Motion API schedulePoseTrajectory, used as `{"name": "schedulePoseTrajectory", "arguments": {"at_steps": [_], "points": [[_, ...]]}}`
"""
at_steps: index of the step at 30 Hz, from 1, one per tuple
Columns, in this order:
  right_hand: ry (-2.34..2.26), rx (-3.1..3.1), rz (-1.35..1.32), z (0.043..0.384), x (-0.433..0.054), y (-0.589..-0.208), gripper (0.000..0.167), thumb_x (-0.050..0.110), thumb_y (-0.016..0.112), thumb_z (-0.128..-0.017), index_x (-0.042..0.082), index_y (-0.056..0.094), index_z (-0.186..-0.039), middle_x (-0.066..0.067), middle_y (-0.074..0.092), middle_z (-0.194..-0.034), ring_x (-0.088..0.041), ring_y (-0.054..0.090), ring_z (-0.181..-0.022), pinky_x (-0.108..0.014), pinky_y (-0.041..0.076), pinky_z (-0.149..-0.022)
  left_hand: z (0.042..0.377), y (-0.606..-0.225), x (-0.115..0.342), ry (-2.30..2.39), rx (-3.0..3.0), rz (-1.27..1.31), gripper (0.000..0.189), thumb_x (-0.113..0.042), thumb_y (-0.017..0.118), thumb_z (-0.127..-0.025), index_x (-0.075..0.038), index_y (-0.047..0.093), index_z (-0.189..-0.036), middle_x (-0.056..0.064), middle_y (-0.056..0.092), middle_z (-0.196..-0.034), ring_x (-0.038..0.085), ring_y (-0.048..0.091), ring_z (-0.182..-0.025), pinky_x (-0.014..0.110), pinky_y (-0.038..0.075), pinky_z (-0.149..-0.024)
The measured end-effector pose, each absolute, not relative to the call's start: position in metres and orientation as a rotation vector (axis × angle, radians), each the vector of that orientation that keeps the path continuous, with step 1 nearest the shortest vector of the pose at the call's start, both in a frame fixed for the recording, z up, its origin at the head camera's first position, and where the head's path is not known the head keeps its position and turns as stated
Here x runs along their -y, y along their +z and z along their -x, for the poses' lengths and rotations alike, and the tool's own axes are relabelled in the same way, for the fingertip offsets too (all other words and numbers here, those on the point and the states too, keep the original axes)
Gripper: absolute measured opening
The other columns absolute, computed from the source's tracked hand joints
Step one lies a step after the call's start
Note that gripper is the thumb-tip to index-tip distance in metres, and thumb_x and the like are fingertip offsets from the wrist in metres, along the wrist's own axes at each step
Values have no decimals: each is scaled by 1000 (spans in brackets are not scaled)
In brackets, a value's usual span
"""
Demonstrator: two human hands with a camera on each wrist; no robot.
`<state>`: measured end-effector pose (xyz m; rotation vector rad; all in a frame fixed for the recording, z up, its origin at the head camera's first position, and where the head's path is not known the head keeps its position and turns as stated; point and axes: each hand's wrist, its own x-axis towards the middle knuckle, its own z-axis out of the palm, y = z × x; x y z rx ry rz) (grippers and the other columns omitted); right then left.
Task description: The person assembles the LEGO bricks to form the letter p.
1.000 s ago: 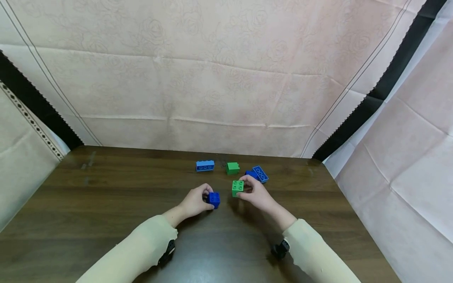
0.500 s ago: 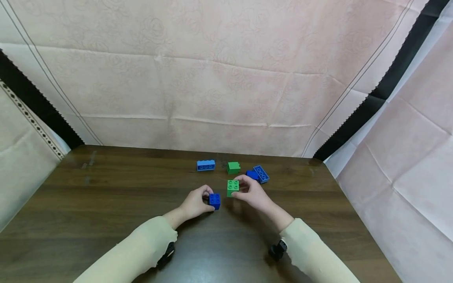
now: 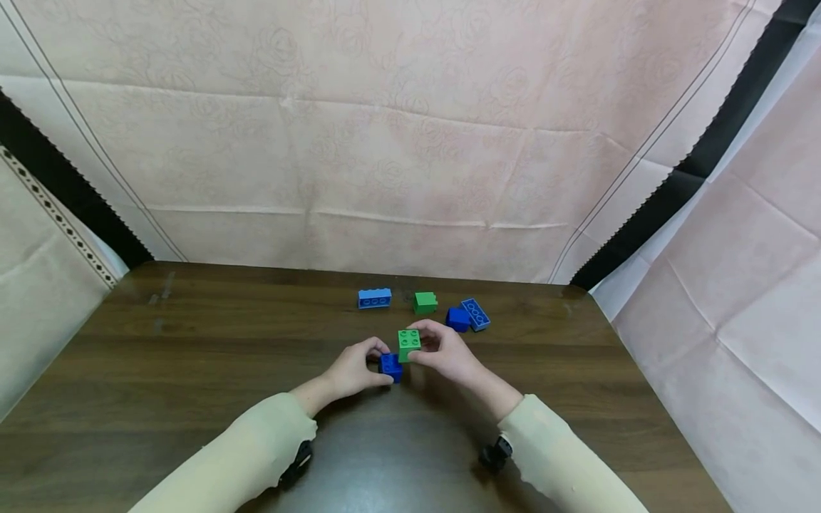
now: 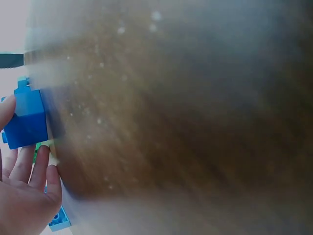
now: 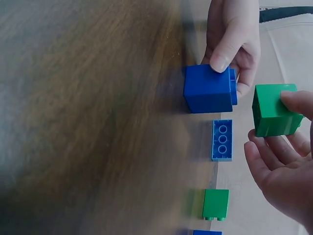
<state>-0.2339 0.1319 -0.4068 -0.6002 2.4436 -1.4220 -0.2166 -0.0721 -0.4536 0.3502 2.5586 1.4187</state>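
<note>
**A:** What are the hands doing at the table (image 3: 192,370) right now?

**B:** The left hand (image 3: 351,370) pinches a dark blue brick (image 3: 390,366) between thumb and fingers and holds it down on the wood, close to the person. The right hand (image 3: 442,354) grips a green brick (image 3: 409,344), fingertips curled round its sides, studs facing up.

**A:** Has anything moved in the last second?

**B:** Yes. The green brick has travelled leftward and a little up. A second ago it sat apart from the blue one, over by the right hand's side of the table. Now it hangs just above and beside the blue brick's right edge, nearly touching. The blue brick has stayed put.

**A:** So what does that suggest?

**B:** I judge the two are being brought together, green over blue, but they are not joined yet.

**A:** Anything else nearby?

**B:** Further back lie a light blue brick (image 3: 375,298), a second green brick (image 3: 425,302), another dark blue brick (image 3: 457,318) and a long blue brick (image 3: 476,314), all untouched.
</note>
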Motion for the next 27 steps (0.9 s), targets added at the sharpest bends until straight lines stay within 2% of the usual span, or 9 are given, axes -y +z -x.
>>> {"name": "schedulePoseTrajectory", "arguments": {"at_steps": [7, 15, 22, 27], "points": [[-1427, -2421, 558, 232, -125, -406, 35, 9, 68, -85, 4, 56, -117, -16, 62, -108, -19, 58, -91, -33, 51, -83, 215, -454, 76, 1436, -2552, -438, 31, -14, 76, -78, -8, 60, -104, 5, 64, -101, 19, 58, -99, 42, 47, -92], [-1424, -2376, 596, 214, -117, -381, 31, 5, 66, -85, -1, 55, -114, -20, 61, -106, -21, 58, -90, -29, 50, -81, 212, -455, 79, 1456, -2519, -474, 33, -14, 75, -78, -6, 59, -106, 7, 64, -104, 20, 59, -100, 42, 47, -92], [-1394, -2381, 639, 212, -113, -385, 29, 4, 66, -85, -1, 57, -112, -21, 62, -104, -29, 60, -94, -34, 50, -85, 211, -456, 79, 1461, -2521, -478, 32, -14, 76, -78, -7, 59, -103, 6, 64, -102, 18, 59, -98, 41, 48, -91], [-1374, -2390, 655, 213, -112, -389, 29, 3, 67, -84, 0, 57, -111, -18, 64, -103, -29, 61, -95, -35, 51, -86, 212, -456, 79, 1460, -2527, -470, 31, -14, 76, -77, -8, 59, -102, 5, 64, -100, 17, 59, -96, 40, 48, -90]]}}
